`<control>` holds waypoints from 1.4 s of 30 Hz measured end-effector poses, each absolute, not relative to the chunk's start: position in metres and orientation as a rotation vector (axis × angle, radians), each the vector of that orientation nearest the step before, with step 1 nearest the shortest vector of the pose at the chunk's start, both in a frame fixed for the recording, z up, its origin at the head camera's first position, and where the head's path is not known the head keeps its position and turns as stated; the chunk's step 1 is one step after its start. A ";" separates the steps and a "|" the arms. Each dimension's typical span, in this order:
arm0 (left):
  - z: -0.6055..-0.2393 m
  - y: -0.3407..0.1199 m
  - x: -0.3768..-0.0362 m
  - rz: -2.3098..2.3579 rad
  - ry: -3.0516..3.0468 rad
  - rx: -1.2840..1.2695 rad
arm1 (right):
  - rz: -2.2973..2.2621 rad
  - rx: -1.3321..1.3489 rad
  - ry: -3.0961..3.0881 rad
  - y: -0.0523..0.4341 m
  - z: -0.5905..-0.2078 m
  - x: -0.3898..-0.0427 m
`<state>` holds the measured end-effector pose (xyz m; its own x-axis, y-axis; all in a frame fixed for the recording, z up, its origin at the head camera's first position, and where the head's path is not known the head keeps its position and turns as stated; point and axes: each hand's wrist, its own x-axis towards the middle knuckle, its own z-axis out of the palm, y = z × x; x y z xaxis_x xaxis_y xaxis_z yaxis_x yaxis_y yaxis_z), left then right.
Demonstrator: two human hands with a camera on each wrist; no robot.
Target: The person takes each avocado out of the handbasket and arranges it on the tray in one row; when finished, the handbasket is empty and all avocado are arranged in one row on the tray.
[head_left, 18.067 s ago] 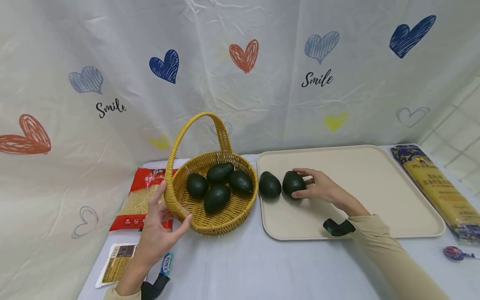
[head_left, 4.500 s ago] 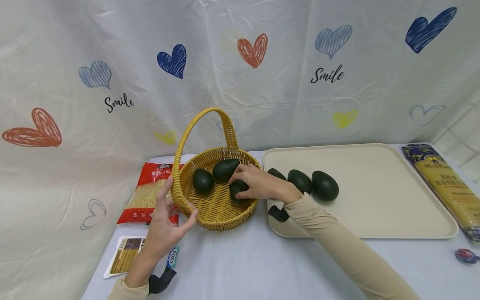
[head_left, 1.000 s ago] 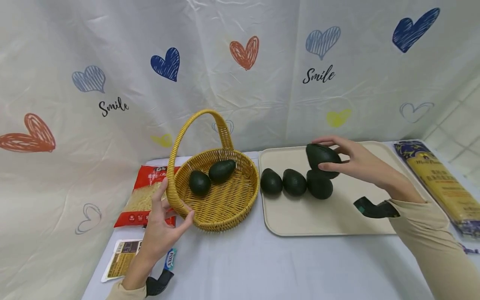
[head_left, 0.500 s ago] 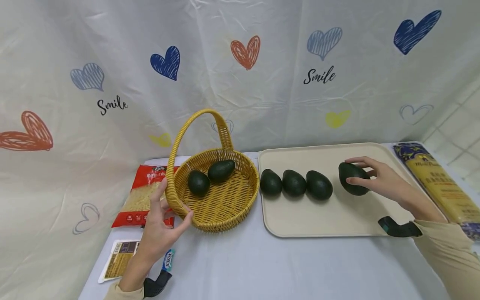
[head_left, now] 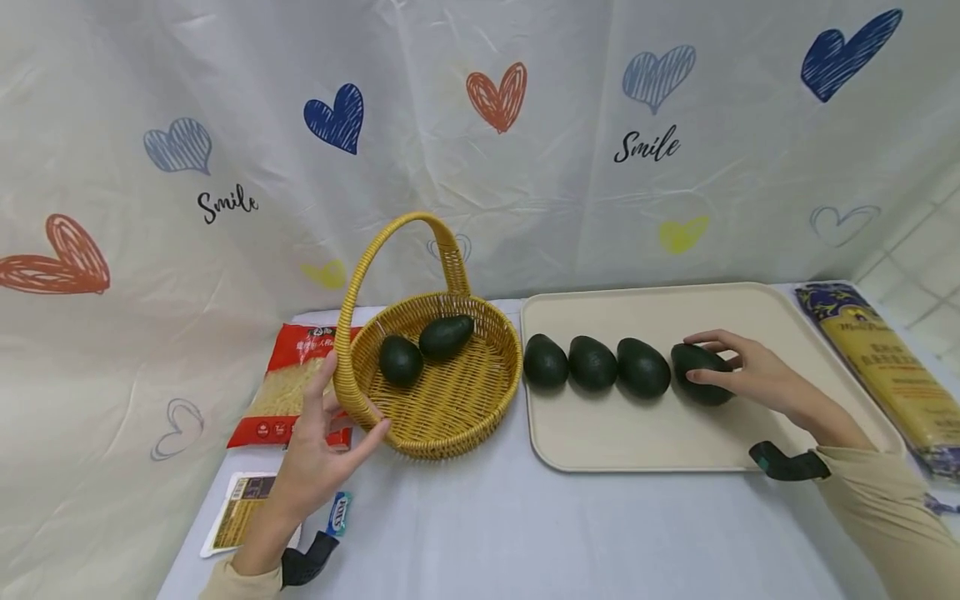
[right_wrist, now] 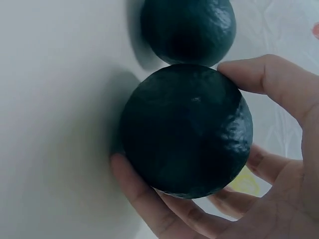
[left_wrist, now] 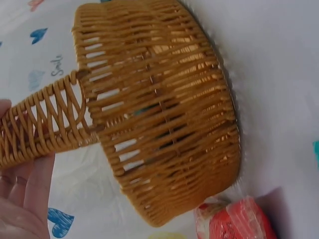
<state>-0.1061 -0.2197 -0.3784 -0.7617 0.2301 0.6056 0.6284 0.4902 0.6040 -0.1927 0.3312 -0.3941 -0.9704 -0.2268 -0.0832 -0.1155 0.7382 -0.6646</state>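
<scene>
My right hand [head_left: 738,371] grips a dark green avocado [head_left: 699,372] [right_wrist: 187,130] that rests on the beige tray [head_left: 757,433], at the right end of a row beside three other avocados [head_left: 592,363]. The nearest of them [right_wrist: 188,27] lies just beyond the held one. My left hand [head_left: 318,450] holds the rim of the wicker basket [head_left: 450,408] [left_wrist: 159,114] where its handle [left_wrist: 42,127] joins. Two avocados [head_left: 423,348] lie inside the basket.
A red bag of noodles [head_left: 288,387] lies left of the basket, with a flat packet [head_left: 240,521] and a small blue wrapper [head_left: 339,514] in front of it. A long pasta packet [head_left: 877,367] lies right of the tray. A heart-patterned curtain [head_left: 480,142] hangs behind the table.
My right hand carried an avocado from above the tray down onto it, then slid it left against the row. The left hand stayed on the basket rim.
</scene>
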 end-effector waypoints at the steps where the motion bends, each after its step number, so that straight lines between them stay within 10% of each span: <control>1: -0.378 -0.221 -0.106 -1.198 -2.296 -0.717 | -1.048 -0.275 2.776 0.331 -0.394 -0.193; 42: -0.374 -0.227 -0.104 -1.266 -2.361 -0.817 | -1.006 -0.367 2.745 0.334 -0.383 -0.190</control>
